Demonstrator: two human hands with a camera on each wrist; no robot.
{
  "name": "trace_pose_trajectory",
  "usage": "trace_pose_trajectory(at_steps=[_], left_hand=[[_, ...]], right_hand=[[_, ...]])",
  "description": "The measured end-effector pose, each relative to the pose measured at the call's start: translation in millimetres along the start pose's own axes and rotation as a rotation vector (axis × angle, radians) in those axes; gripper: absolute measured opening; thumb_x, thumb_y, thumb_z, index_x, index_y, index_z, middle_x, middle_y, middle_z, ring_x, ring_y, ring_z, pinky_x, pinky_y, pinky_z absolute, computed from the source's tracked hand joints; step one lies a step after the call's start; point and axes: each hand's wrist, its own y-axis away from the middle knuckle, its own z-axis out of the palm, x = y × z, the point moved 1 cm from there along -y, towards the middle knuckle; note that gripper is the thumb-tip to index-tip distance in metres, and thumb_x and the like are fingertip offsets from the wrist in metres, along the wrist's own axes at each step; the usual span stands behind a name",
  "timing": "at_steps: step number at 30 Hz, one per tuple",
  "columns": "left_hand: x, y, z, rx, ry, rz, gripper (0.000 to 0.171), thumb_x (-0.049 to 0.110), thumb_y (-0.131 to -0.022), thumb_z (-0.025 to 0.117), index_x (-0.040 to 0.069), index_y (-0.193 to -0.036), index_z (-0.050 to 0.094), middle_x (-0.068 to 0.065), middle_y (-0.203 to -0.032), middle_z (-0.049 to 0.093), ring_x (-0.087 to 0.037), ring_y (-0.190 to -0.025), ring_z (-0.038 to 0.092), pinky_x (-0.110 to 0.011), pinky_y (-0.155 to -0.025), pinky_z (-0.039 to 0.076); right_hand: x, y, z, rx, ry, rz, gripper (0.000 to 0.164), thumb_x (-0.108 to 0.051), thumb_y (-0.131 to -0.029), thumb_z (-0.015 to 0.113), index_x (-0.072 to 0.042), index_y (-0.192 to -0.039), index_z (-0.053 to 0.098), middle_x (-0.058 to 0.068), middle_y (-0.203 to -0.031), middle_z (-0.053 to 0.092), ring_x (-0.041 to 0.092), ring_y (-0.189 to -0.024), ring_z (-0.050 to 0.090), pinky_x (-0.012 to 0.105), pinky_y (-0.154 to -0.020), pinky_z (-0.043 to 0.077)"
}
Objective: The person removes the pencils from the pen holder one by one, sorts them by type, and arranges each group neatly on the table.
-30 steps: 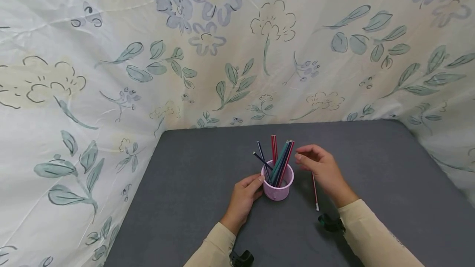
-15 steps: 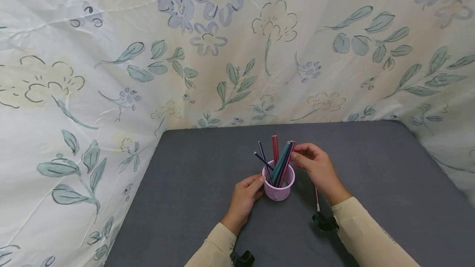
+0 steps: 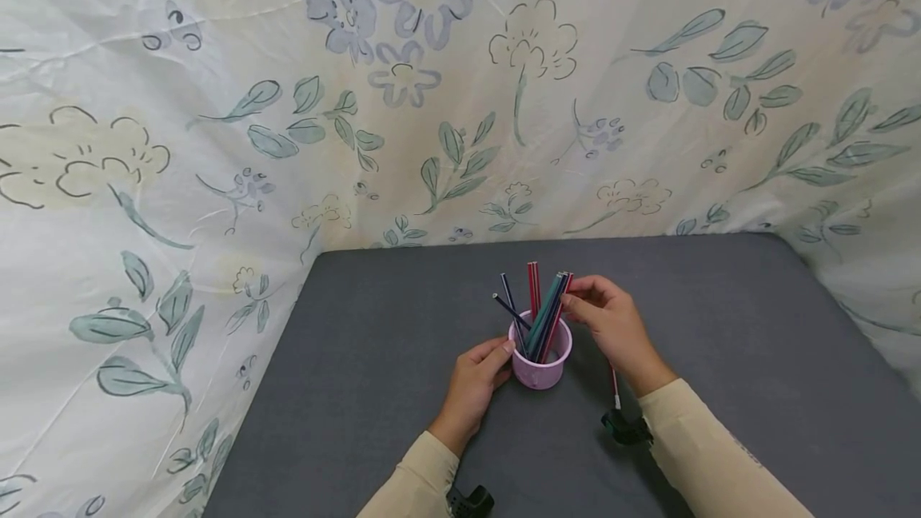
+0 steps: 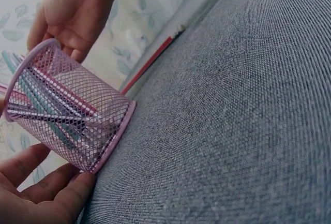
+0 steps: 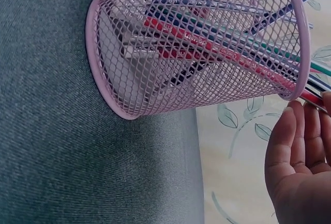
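Observation:
A pink mesh pencil cup [image 3: 538, 376] stands upright on the grey table, holding several dark blue, teal and red pencils that lean outward. My left hand [image 3: 471, 392] grips the cup's left side, thumb up at the rim; in the left wrist view its fingers [image 4: 72, 193] reach the cup's base. Beyond the rim on the right, my right hand [image 3: 613, 328] pinches the upper part of a red pencil [image 5: 201, 43] between thumb and fingertips. That pencil's lower end is inside the cup, seen through the mesh.
Another red pencil [image 4: 150, 61] with a whitish end lies on the table [image 3: 374, 358] right of the cup, partly hidden under the right wrist in the head view. A floral cloth [image 3: 460, 102] hangs behind and left of the table.
My right hand has moved left from beside the cup to the red pencil leaning at its right edge. The left hand stays on the cup.

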Motion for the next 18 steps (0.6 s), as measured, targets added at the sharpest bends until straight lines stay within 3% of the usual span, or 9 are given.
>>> trace_pose_trajectory(at_steps=[18], left_hand=[[-0.4, 0.4, 0.9, 0.004, 0.008, -0.01, 0.035, 0.023, -0.107, 0.072, -0.004, -0.129, 0.077, -0.014, -0.132, 0.073, -0.026, -0.124, 0.067, -0.052, -0.105, 0.055]], right_hand=[[-10.3, 1.8, -7.0, -0.001, -0.089, -0.033, 0.026, -0.007, -0.108, 0.07, 0.01, -0.125, 0.062, 0.024, -0.119, 0.064, 0.024, -0.098, 0.074, 0.038, -0.087, 0.063]])
